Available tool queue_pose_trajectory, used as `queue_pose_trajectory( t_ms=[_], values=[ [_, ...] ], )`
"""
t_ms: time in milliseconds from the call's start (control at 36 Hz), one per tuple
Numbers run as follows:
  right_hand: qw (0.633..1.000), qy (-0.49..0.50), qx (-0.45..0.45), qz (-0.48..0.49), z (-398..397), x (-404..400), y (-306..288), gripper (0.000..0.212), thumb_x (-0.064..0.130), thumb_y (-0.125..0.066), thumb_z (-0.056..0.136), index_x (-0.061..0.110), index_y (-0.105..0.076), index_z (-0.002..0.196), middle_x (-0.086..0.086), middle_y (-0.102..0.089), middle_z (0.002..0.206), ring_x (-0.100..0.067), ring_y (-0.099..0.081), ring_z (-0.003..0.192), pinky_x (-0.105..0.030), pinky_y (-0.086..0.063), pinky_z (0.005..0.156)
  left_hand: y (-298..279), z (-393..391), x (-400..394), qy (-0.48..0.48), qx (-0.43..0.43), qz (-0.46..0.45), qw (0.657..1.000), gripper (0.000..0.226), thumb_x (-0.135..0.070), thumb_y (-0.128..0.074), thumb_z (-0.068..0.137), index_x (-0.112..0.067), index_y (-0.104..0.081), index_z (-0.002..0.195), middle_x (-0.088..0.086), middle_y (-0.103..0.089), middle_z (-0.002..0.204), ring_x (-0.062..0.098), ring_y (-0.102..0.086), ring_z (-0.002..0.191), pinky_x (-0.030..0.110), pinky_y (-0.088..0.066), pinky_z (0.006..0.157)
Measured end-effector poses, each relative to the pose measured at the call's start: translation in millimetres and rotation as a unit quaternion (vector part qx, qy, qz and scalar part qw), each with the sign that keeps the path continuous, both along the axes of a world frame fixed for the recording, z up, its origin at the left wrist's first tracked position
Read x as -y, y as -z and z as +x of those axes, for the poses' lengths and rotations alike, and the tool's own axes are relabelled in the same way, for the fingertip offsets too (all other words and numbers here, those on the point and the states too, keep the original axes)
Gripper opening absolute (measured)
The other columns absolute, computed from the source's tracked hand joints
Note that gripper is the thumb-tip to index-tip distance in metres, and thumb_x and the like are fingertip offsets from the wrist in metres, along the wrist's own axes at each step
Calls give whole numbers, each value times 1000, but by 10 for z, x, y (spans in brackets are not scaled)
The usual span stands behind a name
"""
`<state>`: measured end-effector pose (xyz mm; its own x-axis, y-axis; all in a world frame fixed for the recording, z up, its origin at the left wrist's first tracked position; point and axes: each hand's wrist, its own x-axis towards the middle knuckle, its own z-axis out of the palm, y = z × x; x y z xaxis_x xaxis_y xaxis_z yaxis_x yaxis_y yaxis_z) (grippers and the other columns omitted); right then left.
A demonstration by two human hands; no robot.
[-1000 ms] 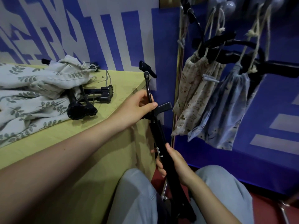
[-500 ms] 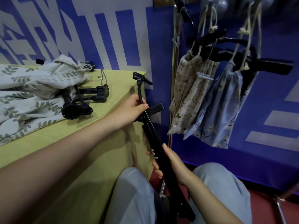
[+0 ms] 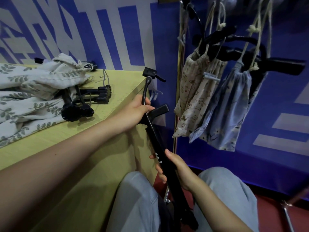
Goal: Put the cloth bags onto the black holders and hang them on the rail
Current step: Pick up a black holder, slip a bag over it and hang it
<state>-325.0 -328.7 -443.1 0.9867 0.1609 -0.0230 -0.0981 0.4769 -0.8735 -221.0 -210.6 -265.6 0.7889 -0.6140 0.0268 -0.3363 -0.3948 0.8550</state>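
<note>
my left hand (image 3: 133, 113) is curled around the top of a long black pump (image 3: 164, 166), fingers closed over its thin glossy hose (image 3: 144, 96) just beside the flat handle bar that sticks out to the right. the hose bends up to a blocky matte nozzle head (image 3: 150, 74) with a small lever. my right hand (image 3: 175, 168) wraps the smooth black barrel lower down, thumb on top, fingers tucked beneath; the barrel slants down between my knees in pale denim (image 3: 138, 198).

to the left, on the yellow-green table (image 3: 50, 143), soft crumpled cloth bags (image 3: 25, 91) with a green leaf print lie in a heap, one plain cream drawstring bag on top at the far side. several black holders (image 3: 87, 101) lie against them, chunky plastic with knobbly scalloped ends, and a thin wire hook just beyond.

to the right, past the table's corner, a brassy upright pole (image 3: 178, 91) carries more black holders (image 3: 234, 52). from them hang a beige printed bag (image 3: 194, 97) and a blue-grey printed bag (image 3: 229, 111), both gathered at the neck on pale knotted cords. the wall (image 3: 100, 30) behind is blue with broad white shapes.
</note>
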Motion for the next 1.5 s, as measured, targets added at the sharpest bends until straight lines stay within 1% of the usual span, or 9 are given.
queue_pose_trajectory(
  t_ms=[167,306,556,694,972,1194,1278,1417,1500],
  values=[
    [1000,3,7,0,-12,-12,-13,72,60,-66,78,0,-58,117,-9,-49,67,-17,-45,46,-27,-42,46,85,72,-10,26,52,10,998,8,-13,-36,103,-15,-42,99,8,-65,112,-9,-56,88,11,-44,81],
    [1000,-17,25,7,-30,-15,-17,64,52,-69,81,1,-56,118,-11,-47,67,-15,-45,46,-26,-42,44,112,122,-25,23,92,28,995,12,-22,-40,102,-13,-48,104,9,-67,103,0,-60,100,35,-45,98],
    [1000,-1,-17,-19,-43,-39,-44,36,31,-57,88,1,-57,108,-7,-45,57,-13,-42,39,-23,-39,39,147,262,-104,78,59,127,987,33,-48,-52,91,-22,-59,110,6,-71,102,23,-65,99,46,-46,98],
    [1000,-14,-4,-8,-53,-40,-38,48,38,-60,83,-1,-56,110,-7,-45,57,-13,-42,40,-22,-39,40,83,255,-181,132,18,174,976,60,-65,-67,62,-30,-66,110,7,-72,107,27,-65,103,48,-46,99],
    [999,-1,36,-6,-25,36,-9,63,48,-73,77,-2,-59,114,-13,-49,64,-17,-47,42,-25,-41,43,70,171,-75,127,54,96,986,33,-28,-66,87,-20,-65,119,4,-69,92,11,-60,76,17,-45,63],
    [996,44,51,-52,1,20,9,49,46,-76,76,10,-63,107,-12,-52,66,-19,-48,43,-26,-42,45,187,269,-53,70,93,169,979,45,-46,-55,92,-4,-67,97,14,-66,82,24,-59,72,36,-47,71],
    [993,80,44,-77,37,-36,-39,42,38,-73,77,7,-61,102,-11,-51,62,-19,-46,41,-27,-41,44,149,301,-37,19,82,84,993,42,-54,-47,92,-15,-66,91,1,-61,85,16,-55,79,30,-41,78],
    [979,150,62,-124,165,-87,-326,47,42,-67,74,3,-52,94,-8,-52,57,-19,-46,39,-26,-40,44,22,311,-71,-86,70,-103,989,33,-27,-41,102,-16,-57,129,-1,-64,113,11,-61,100,17,-43,87],
    [971,183,90,-122,305,-99,-633,42,41,-66,74,4,-52,90,-5,-54,55,-19,-46,38,-25,-39,42,-6,273,-134,-124,26,-162,979,28,-29,-37,103,-19,-59,115,0,-62,110,14,-59,102,26,-48,87]
  ],
)
